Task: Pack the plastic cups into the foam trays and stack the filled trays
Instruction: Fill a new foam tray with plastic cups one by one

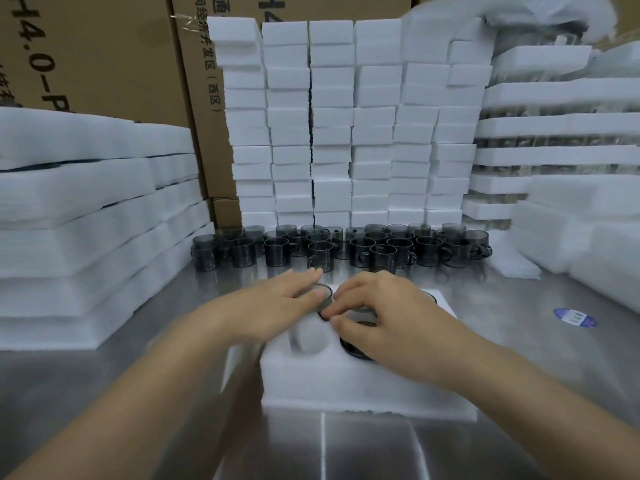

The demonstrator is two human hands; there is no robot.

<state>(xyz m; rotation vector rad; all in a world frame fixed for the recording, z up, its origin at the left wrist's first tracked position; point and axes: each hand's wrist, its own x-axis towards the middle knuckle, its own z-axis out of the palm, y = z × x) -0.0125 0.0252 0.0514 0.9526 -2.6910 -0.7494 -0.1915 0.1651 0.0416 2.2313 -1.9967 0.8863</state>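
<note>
A white foam tray (363,382) lies on the steel table in front of me, with round pockets. Smoky grey plastic cups sit in some pockets; one cup's rim (323,296) shows at the tray's far side, another (353,351) under my right palm. One pocket (308,337) near the middle looks empty. My left hand (277,303) lies flat over the tray's far left, fingers straight, touching the far cup. My right hand (377,313) is over the tray's middle with fingers curled on a cup's rim. Several loose cups (346,247) stand in rows behind the tray.
Stacks of foam blocks (346,133) form a wall behind the cups. Foam sheets (86,220) are piled at left. Filled trays (554,133) are stacked at right, with more foam (588,244) beside them. Cardboard boxes (104,57) stand at the back.
</note>
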